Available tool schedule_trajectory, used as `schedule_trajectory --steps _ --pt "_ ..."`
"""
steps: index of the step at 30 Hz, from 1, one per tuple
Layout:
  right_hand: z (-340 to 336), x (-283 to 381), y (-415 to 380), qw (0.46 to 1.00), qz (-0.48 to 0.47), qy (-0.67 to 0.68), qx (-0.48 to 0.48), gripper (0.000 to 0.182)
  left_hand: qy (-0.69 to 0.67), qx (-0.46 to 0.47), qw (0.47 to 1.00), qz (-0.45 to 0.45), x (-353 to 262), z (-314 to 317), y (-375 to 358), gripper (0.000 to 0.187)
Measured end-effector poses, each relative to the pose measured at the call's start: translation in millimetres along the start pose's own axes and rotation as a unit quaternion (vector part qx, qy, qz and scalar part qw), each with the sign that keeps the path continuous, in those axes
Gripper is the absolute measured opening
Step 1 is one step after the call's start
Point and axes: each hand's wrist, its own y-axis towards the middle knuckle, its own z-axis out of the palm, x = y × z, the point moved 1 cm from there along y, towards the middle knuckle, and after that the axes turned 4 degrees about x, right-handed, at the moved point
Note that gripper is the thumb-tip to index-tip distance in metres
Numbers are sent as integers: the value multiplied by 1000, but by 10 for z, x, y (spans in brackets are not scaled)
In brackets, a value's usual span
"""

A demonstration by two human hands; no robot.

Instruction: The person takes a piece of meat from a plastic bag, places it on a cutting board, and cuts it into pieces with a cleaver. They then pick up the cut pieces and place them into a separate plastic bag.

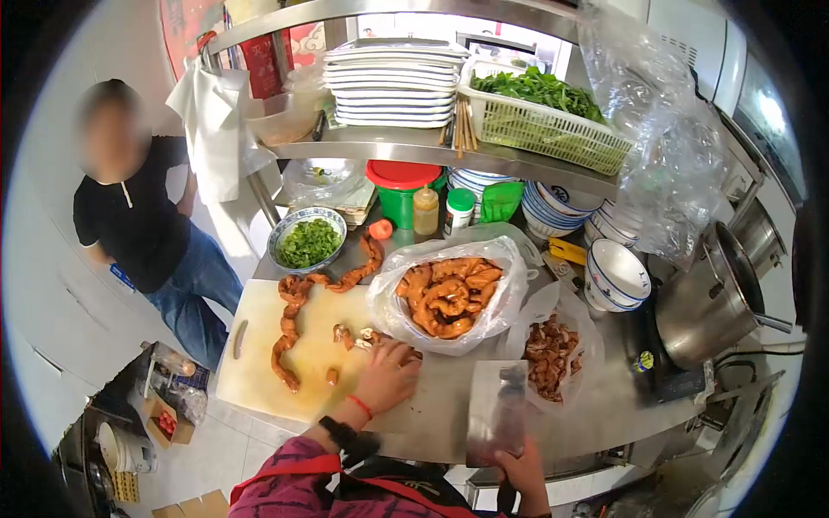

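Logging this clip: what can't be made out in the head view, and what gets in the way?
All in the head view:
1. Whatever lies beneath the left hand, which covers the board there beside the chopped pieces.
2. Fine detail on the cleaver, blurred; part of its handle is hidden by the right hand.
3. Contents of the green bucket, under its red lid.
4. Print on the white bottle, too small.
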Motion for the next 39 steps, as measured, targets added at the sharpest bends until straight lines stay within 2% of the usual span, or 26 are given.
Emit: schedule_trajectory --steps 2,4,7,10,12,14,15,16,18,20,22,23,25,26,28,30,32,33,35,39 --pt "171 -12 69 999 18 15 24 40 61 124 988 74 146 200 148 42" --pt "330 46 189 993 74 -71 52 42 77 120 987 73 233 350 242 38" --pt "437 -149 340 994 81 -62 40 43 130 67 986 78 488 445 303 22" --pt "522 -291 370 993 93 -46 57 44 73 106 990 54 742 370 106 23" --pt "598 -300 437 993 86 -27 70 45 64 148 986 45 809 199 -35 26" --pt "701 -303 484 990 45 1 137 46 26 23 997 72 851 -55 -102 32" --pt "719 -382 532 990 44 -14 131 43 6 86 996 2 949 -66 -103 50" --pt "785 -340 527 991 49 -11 127 43 3 92 996 3 1017 -107 -67 50" --pt "924 -225 559 989 84 -62 105 42 28 107 986 -128 1156 -163 -9 58" --pt "986 -276 643 989 72 -70 105 41 -3 135 983 -120 1294 -59 -37 63" --pt "1091 -250 674 989 62 -77 107 40 -60 173 983 -32 1295 -1 -115 64" --pt "1155 -209 688 989 70 -80 106 41 -62 177 982 -32 1261 34 -182 64" --pt "1288 -145 758 988 78 -84 106 42 -96 143 985 5 1070 8 -285 68" --pt "1340 -147 808 986 67 -87 122 43 -99 144 985 3 1035 22 -349 68" --pt "1431 -175 929 984 55 -94 138 44 -134 79 988 11 987 40 -446 71" --pt "1539 -239 995 978 42 -120 166 42 -136 74 988 3 933 13 -537 76" --pt "1672 -196 1043 975 45 -133 174 42 -45 48 997 -38 839 -122 -559 83" --pt "1735 -177 1072 972 46 -143 182 43 -44 44 997 -38 848 -119 -557 83" --pt "1822 -202 1163 968 38 -154 192 45 -37 -12 992 -123 918 -99 -544 87" --pt "2063 -120 1275 949 28 -203 239 46 -86 -24 985 -150 1000 -40 -475 84"
